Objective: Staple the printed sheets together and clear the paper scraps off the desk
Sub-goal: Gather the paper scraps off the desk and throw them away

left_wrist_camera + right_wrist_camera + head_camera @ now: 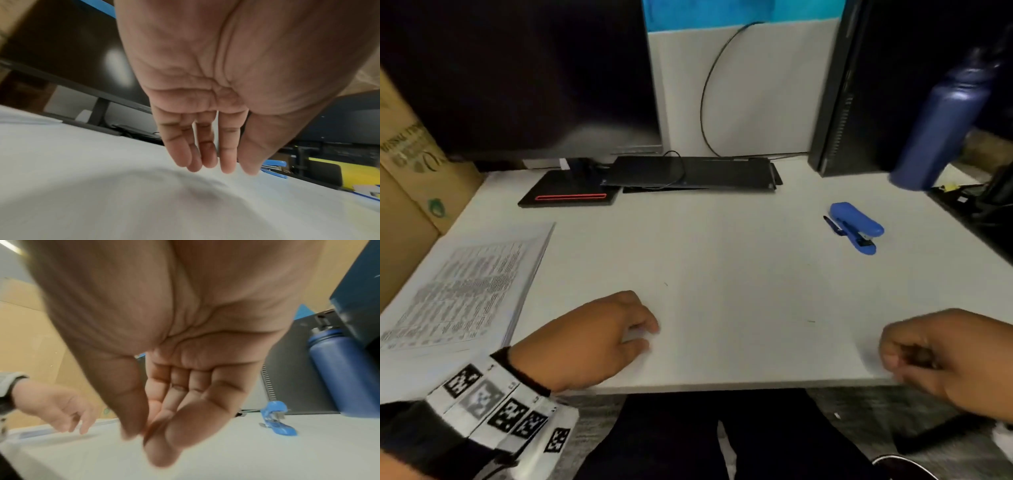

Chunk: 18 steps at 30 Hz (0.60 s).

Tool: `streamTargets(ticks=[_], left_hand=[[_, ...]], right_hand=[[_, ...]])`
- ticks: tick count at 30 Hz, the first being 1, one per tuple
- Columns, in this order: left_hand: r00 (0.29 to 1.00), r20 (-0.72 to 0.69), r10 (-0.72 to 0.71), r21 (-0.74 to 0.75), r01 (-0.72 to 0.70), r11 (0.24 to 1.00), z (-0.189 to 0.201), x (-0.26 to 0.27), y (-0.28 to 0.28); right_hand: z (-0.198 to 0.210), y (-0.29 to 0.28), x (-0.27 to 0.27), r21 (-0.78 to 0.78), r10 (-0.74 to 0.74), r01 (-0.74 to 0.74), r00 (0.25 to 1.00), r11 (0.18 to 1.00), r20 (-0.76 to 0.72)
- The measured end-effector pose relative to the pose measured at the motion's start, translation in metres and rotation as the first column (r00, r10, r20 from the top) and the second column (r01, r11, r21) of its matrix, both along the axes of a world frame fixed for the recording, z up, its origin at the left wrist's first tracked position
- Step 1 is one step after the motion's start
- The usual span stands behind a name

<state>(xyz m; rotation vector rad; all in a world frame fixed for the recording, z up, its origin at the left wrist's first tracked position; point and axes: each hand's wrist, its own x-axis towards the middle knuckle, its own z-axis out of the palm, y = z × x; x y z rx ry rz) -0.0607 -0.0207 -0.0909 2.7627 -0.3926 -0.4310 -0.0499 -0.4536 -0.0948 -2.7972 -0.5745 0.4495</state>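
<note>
A stack of printed sheets [465, 291] lies flat at the desk's left edge. The blue stapler [856, 228] [273, 167] [275, 420] sits at the far right of the white desk [722, 274]. My left hand [643, 337] [216, 168] hovers palm down over the desk's front, just right of the sheets, fingers straight and holding nothing. My right hand [893, 359] [144, 434] is at the front edge on the right, fingers loosely bent, nothing visible in it. The picture is too blurred to make out any scraps on the white top.
A dark pen [834, 224] lies against the stapler. A blue bottle [941, 116] and a black computer tower [859, 85] stand at the back right. A monitor [517, 68], black keyboard [695, 171] and cardboard box [410, 171] line the back and left.
</note>
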Motion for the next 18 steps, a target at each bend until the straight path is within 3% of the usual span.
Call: streamTargets(ticks=[3, 6, 9, 14, 18], left_hand=[[0.992, 0.121, -0.022, 0.108, 0.008, 0.994, 0.008, 0.032, -0.012], [0.975, 0.216, 0.05, 0.181, -0.091, 0.979, 0.006, 0.071, -0.012], [0.981, 0.187, 0.049, 0.208, -0.088, 0.974, -0.001, 0.093, -0.009], [0.984, 0.166, 0.067, 0.131, -0.089, 0.987, -0.004, 0.098, -0.014], [0.981, 0.165, 0.105, 0.092, -0.121, 0.988, -0.005, 0.101, -0.016]], right_hand=[[0.016, 0.036, 0.024, -0.148, 0.085, -0.068, 0.99, 0.987, 0.109], [0.003, 0.065, 0.04, -0.282, 0.094, -0.06, 0.99, 0.957, 0.106], [0.0, 0.081, 0.046, -0.338, 0.113, -0.063, 0.985, 0.939, 0.129], [-0.006, 0.088, 0.05, -0.405, 0.142, -0.052, 0.97, 0.913, 0.196], [0.001, 0.092, 0.058, -0.351, 0.113, -0.068, 0.988, 0.934, 0.108]])
